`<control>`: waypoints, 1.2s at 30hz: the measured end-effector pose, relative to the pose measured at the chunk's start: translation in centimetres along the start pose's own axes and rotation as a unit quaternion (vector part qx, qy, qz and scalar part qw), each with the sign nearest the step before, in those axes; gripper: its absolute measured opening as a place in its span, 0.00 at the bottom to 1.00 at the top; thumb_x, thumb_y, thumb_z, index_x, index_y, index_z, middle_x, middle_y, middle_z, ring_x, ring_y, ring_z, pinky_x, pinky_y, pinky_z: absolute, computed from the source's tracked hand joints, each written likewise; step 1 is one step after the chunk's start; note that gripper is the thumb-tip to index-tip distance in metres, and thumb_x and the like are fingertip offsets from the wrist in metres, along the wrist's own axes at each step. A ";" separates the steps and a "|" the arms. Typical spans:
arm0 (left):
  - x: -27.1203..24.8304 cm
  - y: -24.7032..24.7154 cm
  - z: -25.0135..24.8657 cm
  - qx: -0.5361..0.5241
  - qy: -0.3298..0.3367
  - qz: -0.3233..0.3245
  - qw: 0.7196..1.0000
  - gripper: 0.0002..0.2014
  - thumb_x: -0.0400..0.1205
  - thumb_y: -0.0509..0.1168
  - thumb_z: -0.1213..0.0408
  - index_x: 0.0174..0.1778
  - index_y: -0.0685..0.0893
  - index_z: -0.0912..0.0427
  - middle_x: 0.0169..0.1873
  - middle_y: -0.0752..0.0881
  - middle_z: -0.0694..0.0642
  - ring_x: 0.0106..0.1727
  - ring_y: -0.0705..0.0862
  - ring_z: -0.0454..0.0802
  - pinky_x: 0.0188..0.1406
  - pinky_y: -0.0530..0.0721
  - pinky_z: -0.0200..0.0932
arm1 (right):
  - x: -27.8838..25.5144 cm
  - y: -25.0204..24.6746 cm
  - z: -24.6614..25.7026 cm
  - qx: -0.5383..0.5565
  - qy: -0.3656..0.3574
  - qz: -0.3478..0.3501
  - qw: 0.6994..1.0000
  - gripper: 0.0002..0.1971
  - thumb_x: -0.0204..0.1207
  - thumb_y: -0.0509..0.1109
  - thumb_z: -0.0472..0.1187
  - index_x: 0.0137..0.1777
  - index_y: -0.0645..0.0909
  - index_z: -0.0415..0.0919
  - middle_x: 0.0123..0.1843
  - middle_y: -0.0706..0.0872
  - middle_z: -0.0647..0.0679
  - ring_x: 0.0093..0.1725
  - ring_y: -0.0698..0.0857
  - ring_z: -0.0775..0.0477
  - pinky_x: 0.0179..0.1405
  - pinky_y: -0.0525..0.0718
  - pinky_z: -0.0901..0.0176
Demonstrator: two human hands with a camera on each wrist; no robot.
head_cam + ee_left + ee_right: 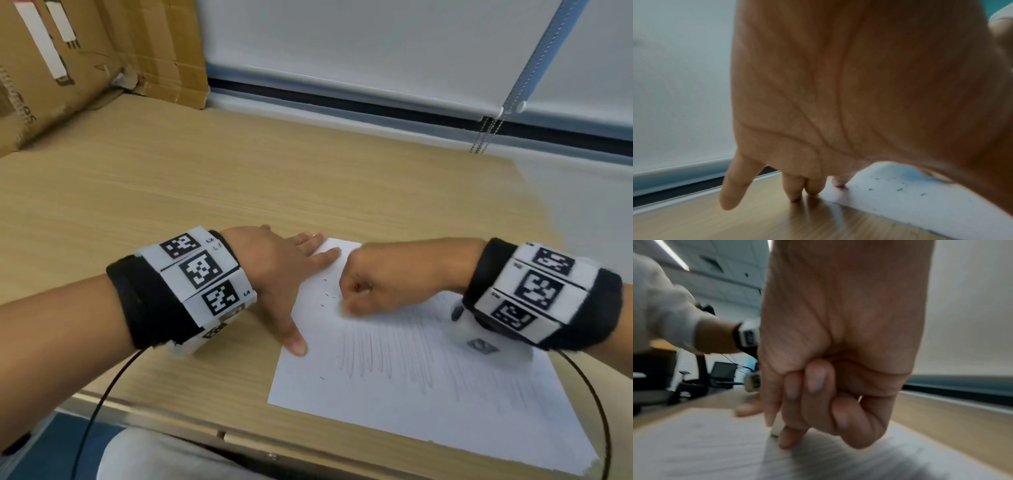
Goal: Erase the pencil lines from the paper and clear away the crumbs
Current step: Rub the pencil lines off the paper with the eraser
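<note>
The paper (428,387) lies flat under both hands, its near corner toward the person and its far corner just beyond the knuckles. The right hand (373,279) sits curled on the upper part of the sheet, fingers (816,395) folded into the palm and pinching a small white eraser (778,425) against the page; only a sliver of it shows in the right wrist view, pressed down at the fingertips. Pencil lines (394,356) run in a row of long strokes on the near side of that hand, toward the person. Dark crumbs (330,294) are scattered between the two hands, just left of the right fist; the left wrist view shows them (899,189) as specks beside the fingers. The left hand (277,270) lies spread and flat, thumb pressing the sheet's left edge, index fingertip on its far corner, the other fingers (795,190) on the wooden desk (171,192) beside it.

Both wrists wear black bands with white coded tags. Beyond the hands the desk runs to a pale roller blind (359,44) with a bead chain (486,133); cardboard (68,61) leans at the far left.
</note>
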State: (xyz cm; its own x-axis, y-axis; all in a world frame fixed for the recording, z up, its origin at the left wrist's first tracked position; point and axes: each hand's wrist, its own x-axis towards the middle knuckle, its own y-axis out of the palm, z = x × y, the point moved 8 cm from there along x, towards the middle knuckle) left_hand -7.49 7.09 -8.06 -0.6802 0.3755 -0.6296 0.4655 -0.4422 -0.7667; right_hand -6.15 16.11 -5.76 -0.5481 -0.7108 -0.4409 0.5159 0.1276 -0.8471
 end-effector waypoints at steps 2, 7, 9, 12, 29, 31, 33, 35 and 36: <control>-0.1 0.0 0.0 0.000 -0.005 0.005 1.000 0.74 0.56 0.73 0.25 0.79 0.22 0.41 0.80 0.23 0.43 0.83 0.32 0.41 0.80 0.38 0.64 | -0.5 1.2 1.1 0.007 -0.012 0.045 0.999 0.19 0.81 0.65 0.48 0.33 0.77 0.34 0.27 0.73 0.49 0.25 0.68 0.53 0.28 0.71 0.60; -0.4 -0.1 -0.2 -0.009 -0.010 0.014 1.000 0.73 0.58 0.75 0.27 0.79 0.22 0.40 0.80 0.23 0.44 0.83 0.31 0.42 0.80 0.38 0.65 | -0.2 -1.2 -0.8 0.011 0.009 -0.020 1.000 0.21 0.82 0.64 0.49 0.30 0.76 0.36 0.25 0.73 0.49 0.25 0.68 0.53 0.28 0.71 0.58; -0.5 -0.1 -0.2 -0.010 -0.009 0.013 1.000 0.73 0.59 0.75 0.28 0.79 0.22 0.41 0.79 0.23 0.43 0.83 0.31 0.41 0.81 0.39 0.64 | -0.4 0.3 0.5 0.003 -0.012 0.004 1.000 0.20 0.81 0.64 0.47 0.32 0.75 0.33 0.26 0.72 0.47 0.25 0.67 0.51 0.29 0.71 0.56; -0.5 -0.1 -0.1 -0.008 -0.009 0.012 1.000 0.73 0.58 0.75 0.27 0.79 0.22 0.41 0.79 0.22 0.42 0.83 0.31 0.41 0.82 0.40 0.63 | -1.0 1.5 1.8 0.003 -0.023 0.036 0.999 0.20 0.82 0.64 0.48 0.32 0.74 0.34 0.26 0.71 0.47 0.26 0.66 0.51 0.29 0.71 0.56; -0.6 0.0 -0.2 -0.003 -0.009 0.017 1.000 0.73 0.58 0.74 0.27 0.79 0.22 0.41 0.79 0.22 0.43 0.83 0.30 0.42 0.82 0.42 0.63 | -2.1 2.6 3.7 -0.056 -0.026 0.007 0.998 0.20 0.82 0.59 0.49 0.34 0.73 0.35 0.27 0.76 0.45 0.26 0.69 0.47 0.30 0.73 0.54; -0.5 -0.1 -0.3 0.002 -0.011 0.022 1.000 0.73 0.58 0.74 0.27 0.79 0.22 0.42 0.79 0.21 0.43 0.83 0.30 0.42 0.82 0.43 0.62 | -2.3 2.8 4.2 -0.049 -0.038 0.027 0.998 0.21 0.83 0.59 0.50 0.34 0.73 0.35 0.27 0.75 0.46 0.25 0.67 0.49 0.28 0.70 0.58; -0.5 -0.1 -0.3 0.006 -0.013 0.027 1.000 0.73 0.59 0.74 0.27 0.79 0.22 0.43 0.79 0.21 0.44 0.83 0.30 0.43 0.82 0.43 0.61 | -2.0 1.5 2.7 -0.037 -0.017 0.002 0.999 0.22 0.83 0.60 0.52 0.33 0.74 0.36 0.27 0.74 0.47 0.25 0.67 0.50 0.28 0.70 0.58; -0.6 -0.2 -0.4 0.005 -0.013 0.028 1.000 0.73 0.59 0.74 0.27 0.79 0.22 0.43 0.79 0.21 0.44 0.83 0.30 0.43 0.82 0.43 0.61 | -2.0 1.0 2.0 -0.042 -0.001 -0.026 0.999 0.21 0.83 0.60 0.52 0.33 0.73 0.37 0.26 0.74 0.48 0.24 0.67 0.50 0.28 0.70 0.56; -0.6 -0.2 -0.4 0.004 -0.013 0.028 1.000 0.73 0.59 0.74 0.27 0.79 0.22 0.43 0.79 0.21 0.44 0.83 0.30 0.43 0.81 0.43 0.61 | -2.2 1.4 2.4 -0.048 -0.007 -0.029 0.998 0.21 0.83 0.60 0.51 0.33 0.73 0.37 0.26 0.74 0.48 0.24 0.68 0.49 0.28 0.70 0.55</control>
State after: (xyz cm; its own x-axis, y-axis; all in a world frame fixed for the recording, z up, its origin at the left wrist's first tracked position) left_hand -6.94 7.22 -7.60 -0.6672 0.3290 -0.6683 0.4988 -0.4690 -0.7288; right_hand -2.65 16.19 -5.24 -0.5660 -0.7279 -0.3869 0.4179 0.1512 -0.8958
